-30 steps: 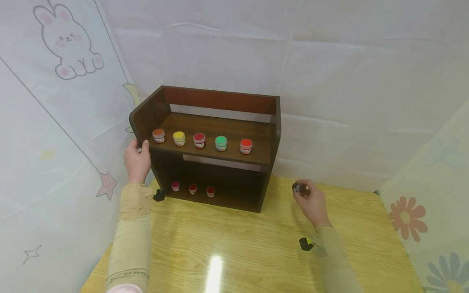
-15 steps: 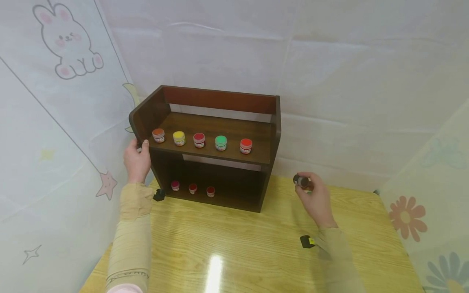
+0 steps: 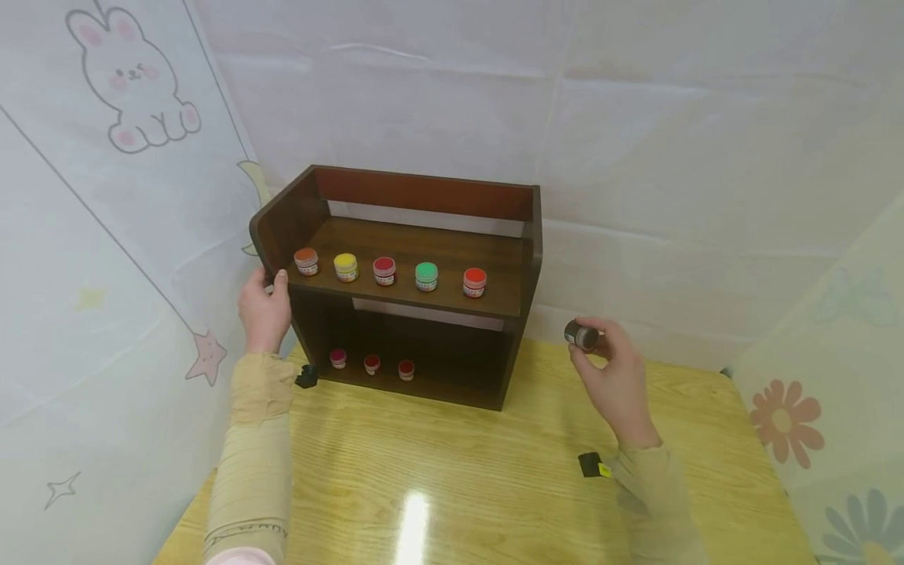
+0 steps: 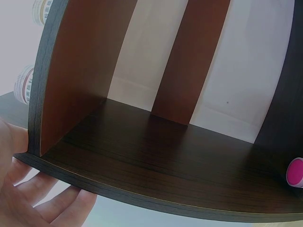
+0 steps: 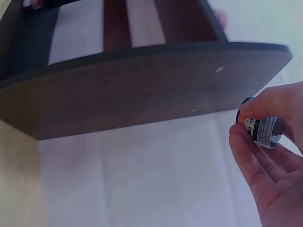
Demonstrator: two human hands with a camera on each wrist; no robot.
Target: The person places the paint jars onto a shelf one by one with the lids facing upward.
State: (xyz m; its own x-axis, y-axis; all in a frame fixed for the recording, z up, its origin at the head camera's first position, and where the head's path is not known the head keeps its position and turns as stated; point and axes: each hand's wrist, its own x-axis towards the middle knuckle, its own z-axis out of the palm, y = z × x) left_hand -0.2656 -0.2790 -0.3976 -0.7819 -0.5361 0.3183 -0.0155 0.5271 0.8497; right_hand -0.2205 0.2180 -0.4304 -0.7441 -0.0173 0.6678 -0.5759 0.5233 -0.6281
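My right hand [image 3: 616,384] pinches a small dark paint jar [image 3: 581,336] between thumb and fingers, tilted, to the right of the dark brown shelf [image 3: 417,302]. The right wrist view shows the label of this jar [image 5: 258,127] and the shelf's side panel [image 5: 142,90] close by, apart from it. At the shelf's left side, my left hand [image 3: 265,310] grips the panel's front edge near the upper board. Along that board stand orange [image 3: 306,262], yellow [image 3: 346,267], dark red [image 3: 384,271], green [image 3: 426,277] and bright red [image 3: 475,282] jars in a row.
Magenta [image 3: 338,359] and dark red jars [image 3: 372,364] stand on the lower board's left half. The shelf rests on a yellow wood-grain table [image 3: 459,471]. Printed white cloth [image 3: 671,157] hangs behind and at both sides.
My right hand has risen with the dark jar and tilted it more. A bit of green seen by that hand half a second ago is now out of sight. The left hand stays put.
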